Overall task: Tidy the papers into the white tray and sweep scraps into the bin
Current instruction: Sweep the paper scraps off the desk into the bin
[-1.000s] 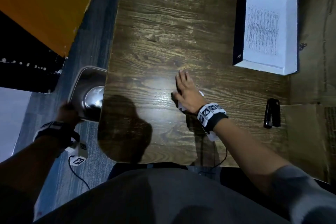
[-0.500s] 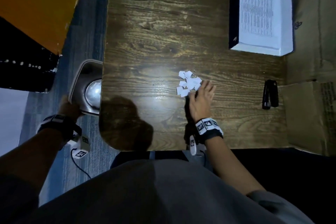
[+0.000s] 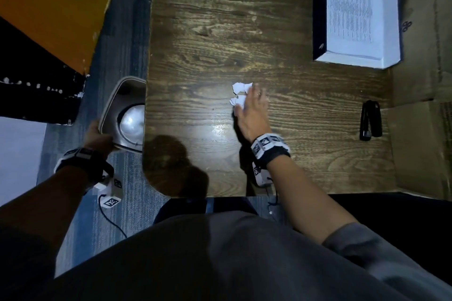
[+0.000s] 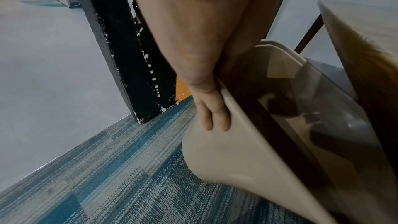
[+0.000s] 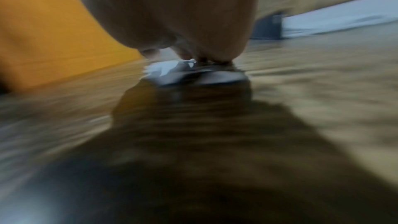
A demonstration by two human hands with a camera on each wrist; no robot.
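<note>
White paper scraps (image 3: 239, 91) lie bunched on the dark wooden table (image 3: 208, 32). My right hand (image 3: 252, 107) lies flat over their right side, fingers straight, pressing on them; the blurred right wrist view shows the scraps (image 5: 172, 69) under the fingertips. My left hand (image 3: 97, 138) grips the rim of a beige bin (image 3: 115, 105), held against the table's left edge; in the left wrist view its fingers (image 4: 212, 117) curl over the bin (image 4: 237, 151) wall. The white tray (image 3: 389, 51) at the far right holds printed papers (image 3: 352, 12).
A black stapler (image 3: 370, 120) lies near the table's right edge. Cardboard (image 3: 420, 142) borders the table on the right. An orange panel (image 3: 49, 2) stands at the upper left above blue carpet (image 3: 117, 208).
My right hand drew back off the scraps, then moved up and left onto the pile again, covering its right part. The left hand kept hold of the bin.
</note>
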